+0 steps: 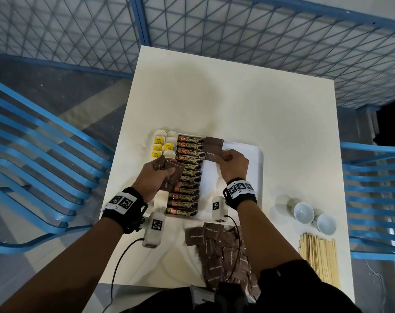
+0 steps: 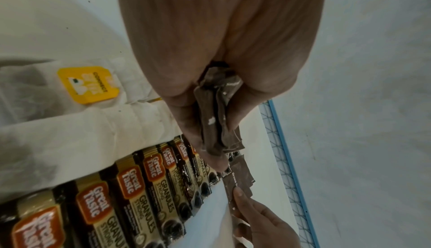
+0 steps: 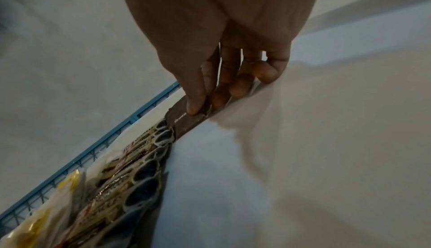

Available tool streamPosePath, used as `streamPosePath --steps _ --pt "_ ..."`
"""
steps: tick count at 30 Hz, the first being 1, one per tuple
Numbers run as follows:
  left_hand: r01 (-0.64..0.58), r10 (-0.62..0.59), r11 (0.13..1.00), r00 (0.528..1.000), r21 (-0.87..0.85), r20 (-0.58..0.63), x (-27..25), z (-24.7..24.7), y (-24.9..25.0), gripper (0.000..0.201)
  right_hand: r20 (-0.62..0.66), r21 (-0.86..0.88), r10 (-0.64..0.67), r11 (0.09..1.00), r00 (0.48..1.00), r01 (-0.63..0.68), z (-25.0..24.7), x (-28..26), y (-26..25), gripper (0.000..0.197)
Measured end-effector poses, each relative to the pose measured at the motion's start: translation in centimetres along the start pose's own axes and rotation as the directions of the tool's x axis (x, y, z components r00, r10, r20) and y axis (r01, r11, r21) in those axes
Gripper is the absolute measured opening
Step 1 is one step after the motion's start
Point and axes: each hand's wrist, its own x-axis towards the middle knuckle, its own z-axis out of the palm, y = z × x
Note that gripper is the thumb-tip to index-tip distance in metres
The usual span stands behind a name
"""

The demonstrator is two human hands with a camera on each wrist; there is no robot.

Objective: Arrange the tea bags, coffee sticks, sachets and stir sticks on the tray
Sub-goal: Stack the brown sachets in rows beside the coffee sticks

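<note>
Over the white tray [image 1: 255, 159], the right hand [image 1: 233, 164] pinches a brown sugar sachet [image 1: 212, 153] between thumb and forefinger, holding it down at the near end of a short column of sachets started beside the coffee sticks [image 1: 187, 175]. The left hand [image 1: 154, 177] is clamped on a small bundle of spare sachets [image 1: 171, 176], held just above the coffee row. Status, judged from the layout: the tea bags [image 1: 162, 143] occupy the left edge of the tray and the coffee sticks form a full overlapping column next to them — both groups appear complete. The sachet column holds only a few pieces, so this step is at an early stage. Most of the stock remains in a loose pile of sachets [image 1: 223, 251] on the table [image 1: 237, 91] near the person. The wooden stir sticks [image 1: 319, 258] lie off the tray at the right, untouched, near two white cups [image 1: 314, 219]. Roughly half the task remains.
</note>
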Motion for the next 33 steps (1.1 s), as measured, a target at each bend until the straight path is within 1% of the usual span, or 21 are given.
streamPosePath --steps 4,8,12,16,19,21,26,29,33 --pt "0.005 -0.005 1.000 1.000 0.002 -0.002 0.3 0.1 -0.1 0.020 -0.008 0.009 0.016 1.000 1.000 -0.016 0.0 -0.1 -0.1 0.036" --pt "0.011 -0.011 1.000 1.000 -0.009 -0.013 0.3 0.1 -0.2 0.020 -0.005 0.027 0.030 0.999 1.000 -0.030 -0.1 -0.1 -0.3 0.039" --pt "0.006 -0.006 1.000 1.000 -0.006 -0.012 0.2 0.1 -0.2 0.021 -0.062 0.026 0.028 0.999 0.998 -0.026 0.0 -0.4 0.1 0.030" --pt "0.005 -0.005 1.000 1.000 -0.013 -0.018 0.2 0.2 -0.2 0.020 -0.117 0.033 -0.029 0.999 0.993 0.033 0.7 -1.1 0.4 0.014" --pt "0.001 -0.002 1.000 1.000 -0.017 -0.025 0.2 0.1 -0.3 0.018 -0.044 -0.006 -0.141 0.990 0.989 0.141 1.7 -1.5 0.2 0.006" --pt "0.005 -0.006 1.000 1.000 -0.007 -0.021 0.1 0.0 -0.4 0.017 0.003 -0.037 -0.173 0.984 0.985 0.173 2.5 -1.5 0.0 0.005" --pt "-0.001 0.001 1.000 1.000 0.006 -0.031 -0.1 -0.4 -0.4 0.017 0.027 -0.097 -0.170 0.980 0.985 0.171 3.3 -1.2 -0.5 0.006" --pt "-0.011 0.010 1.000 0.999 -0.010 -0.031 -0.2 -0.3 -0.2 0.015 0.050 -0.090 -0.170 0.981 0.984 0.174 3.3 -1.2 -0.6 0.006" --pt "-0.017 0.017 0.999 1.000 -0.030 -0.024 -0.3 -0.1 0.0 0.012 0.016 -0.086 -0.183 0.979 0.983 0.184 3.2 -0.9 -0.4 0.007"
